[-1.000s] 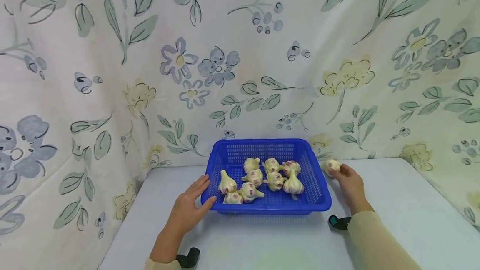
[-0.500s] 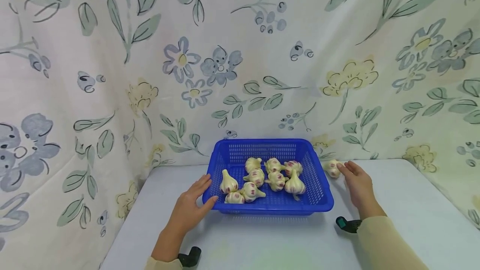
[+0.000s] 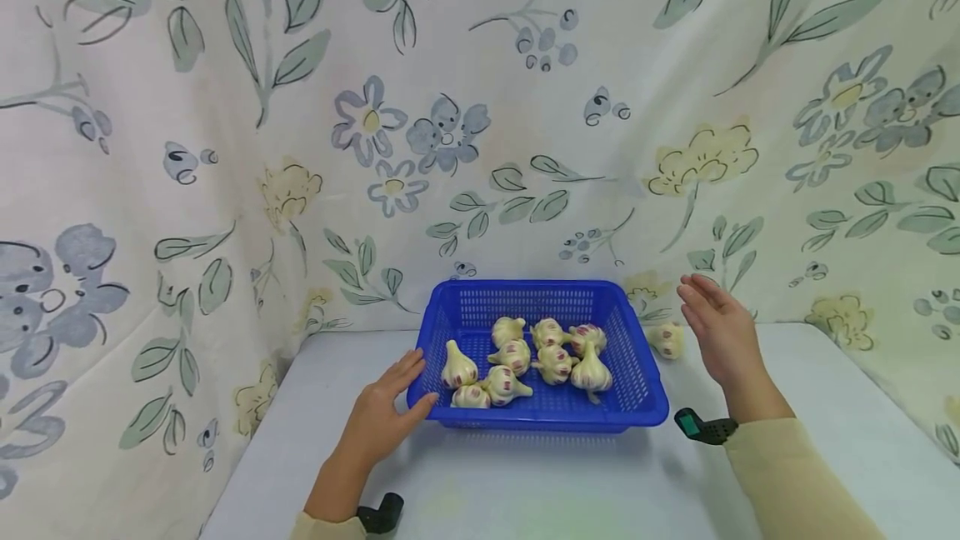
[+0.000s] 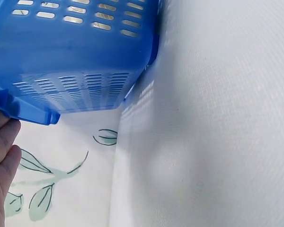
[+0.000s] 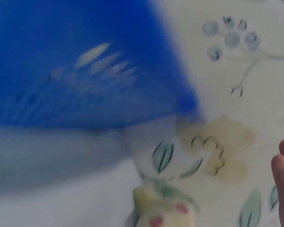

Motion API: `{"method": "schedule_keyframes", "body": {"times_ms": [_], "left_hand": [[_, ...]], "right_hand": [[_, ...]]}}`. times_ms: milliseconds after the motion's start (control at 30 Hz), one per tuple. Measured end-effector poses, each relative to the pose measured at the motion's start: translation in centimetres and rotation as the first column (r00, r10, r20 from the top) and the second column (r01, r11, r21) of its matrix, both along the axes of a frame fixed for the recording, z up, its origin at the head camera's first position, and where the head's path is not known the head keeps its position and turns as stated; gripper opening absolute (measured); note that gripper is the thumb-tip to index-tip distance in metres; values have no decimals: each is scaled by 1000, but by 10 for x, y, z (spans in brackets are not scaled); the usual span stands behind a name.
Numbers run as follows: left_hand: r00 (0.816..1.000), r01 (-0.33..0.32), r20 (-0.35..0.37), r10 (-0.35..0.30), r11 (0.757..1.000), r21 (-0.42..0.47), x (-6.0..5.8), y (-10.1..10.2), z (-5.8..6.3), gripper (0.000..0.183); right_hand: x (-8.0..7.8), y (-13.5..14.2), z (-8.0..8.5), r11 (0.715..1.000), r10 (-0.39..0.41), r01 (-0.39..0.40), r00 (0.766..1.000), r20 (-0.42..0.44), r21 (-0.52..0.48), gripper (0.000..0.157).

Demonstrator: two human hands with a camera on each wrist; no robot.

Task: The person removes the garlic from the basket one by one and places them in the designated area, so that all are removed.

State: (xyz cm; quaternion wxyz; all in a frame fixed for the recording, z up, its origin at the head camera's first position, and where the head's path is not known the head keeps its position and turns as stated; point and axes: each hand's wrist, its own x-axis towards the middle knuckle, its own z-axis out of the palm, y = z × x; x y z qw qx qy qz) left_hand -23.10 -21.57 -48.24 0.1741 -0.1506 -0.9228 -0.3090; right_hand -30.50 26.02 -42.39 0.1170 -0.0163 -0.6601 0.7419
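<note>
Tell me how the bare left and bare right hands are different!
The bare left hand touches the blue, rectangular plastic basket; the bare right hand touches nothing. The left hand is low; the right hand is raised above the white table. Both have cream sleeves.

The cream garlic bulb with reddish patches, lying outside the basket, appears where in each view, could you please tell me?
Head: right of centre, the cream garlic bulb lies on the white tabletop, just right of the blue perforated plastic basket.
Left wrist: not in it.
Right wrist: slightly right of centre, cut off by the bottom edge.
Shared landmark: the basket, in all three.
</note>
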Motion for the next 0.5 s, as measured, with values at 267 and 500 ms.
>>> {"method": "schedule_keyframes", "body": {"times_ms": [267,500], "left_hand": [[1000,-14,21,14,1000,2,0,1,-1,61],[1000,-9,-2,9,1000,13,1,2,-1,61]], "right_hand": [[-7,-40,34,982,107,-127,984,-139,-140,67],[-22,-74,44,980,129,-147,983,-132,-136,67]]}}
